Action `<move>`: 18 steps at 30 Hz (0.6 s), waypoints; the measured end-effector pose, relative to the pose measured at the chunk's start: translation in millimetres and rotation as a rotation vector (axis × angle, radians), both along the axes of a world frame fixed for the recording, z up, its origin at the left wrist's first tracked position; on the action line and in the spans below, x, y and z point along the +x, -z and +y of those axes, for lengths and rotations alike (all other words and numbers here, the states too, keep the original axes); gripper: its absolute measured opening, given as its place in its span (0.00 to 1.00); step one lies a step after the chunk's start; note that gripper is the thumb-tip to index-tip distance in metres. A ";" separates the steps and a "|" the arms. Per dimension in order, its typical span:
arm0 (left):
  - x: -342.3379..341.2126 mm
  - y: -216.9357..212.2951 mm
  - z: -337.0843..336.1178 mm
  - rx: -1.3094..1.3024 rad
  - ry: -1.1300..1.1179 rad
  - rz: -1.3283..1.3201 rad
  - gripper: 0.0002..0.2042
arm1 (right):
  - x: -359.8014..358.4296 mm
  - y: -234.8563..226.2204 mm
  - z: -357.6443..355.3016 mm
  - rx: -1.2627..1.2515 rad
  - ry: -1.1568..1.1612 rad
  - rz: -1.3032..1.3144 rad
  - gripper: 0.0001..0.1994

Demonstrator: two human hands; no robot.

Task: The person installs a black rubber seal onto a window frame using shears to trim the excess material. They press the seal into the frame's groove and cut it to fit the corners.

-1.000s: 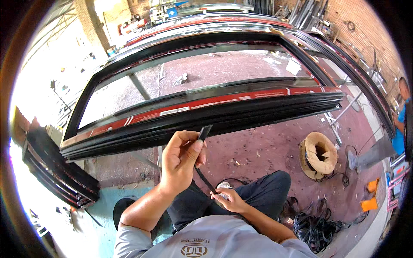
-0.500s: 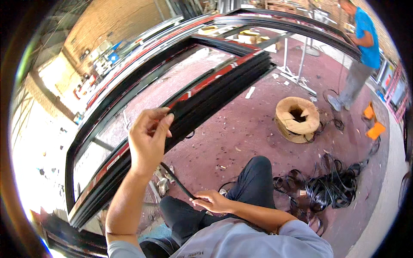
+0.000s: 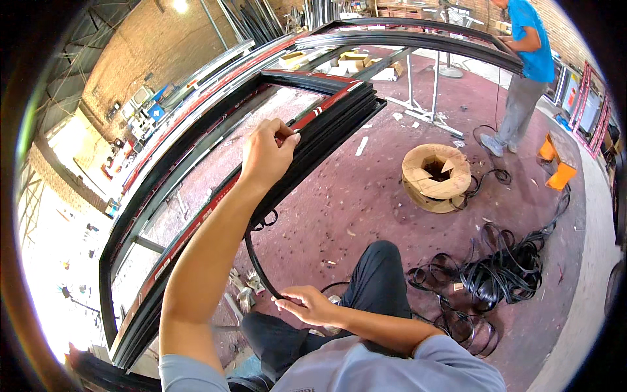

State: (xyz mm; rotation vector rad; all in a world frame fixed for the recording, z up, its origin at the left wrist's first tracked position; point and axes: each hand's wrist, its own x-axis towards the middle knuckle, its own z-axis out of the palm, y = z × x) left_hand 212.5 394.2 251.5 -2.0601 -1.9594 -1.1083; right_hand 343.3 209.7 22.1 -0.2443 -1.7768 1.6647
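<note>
A dark rectangular frame [image 3: 326,127], with red strips along its top face, lies slanted before me, apparently on a stack of similar frames. My left hand [image 3: 269,153] is at its near side, with thumb and fingers pinched together against the edge. What they hold there is hidden. Lower down, my right hand [image 3: 308,306] grips a thin black rubber strip [image 3: 253,261] between thumb and fingers. From that hand the strip bows upward to the underside of the frame, where a small loop shows. Another length runs behind the right hand toward my knee.
A wooden spool [image 3: 436,171] stands on the reddish floor at right, near a tangled heap of black strip [image 3: 499,271]. Farther off, a person in a blue shirt [image 3: 532,42] works at another long frame [image 3: 418,40]. Beyond the spool is an orange piece [image 3: 558,166].
My left hand has slid along the frame edge toward its far end, the arm reaching out farther. The strip now bows more. My right hand keeps its grip; the view has shifted slightly.
</note>
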 end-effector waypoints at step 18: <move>-15.2 5.2 21.9 -0.204 -0.138 -0.076 0.21 | 0.8 0.8 1.7 -0.010 0.055 0.034 0.13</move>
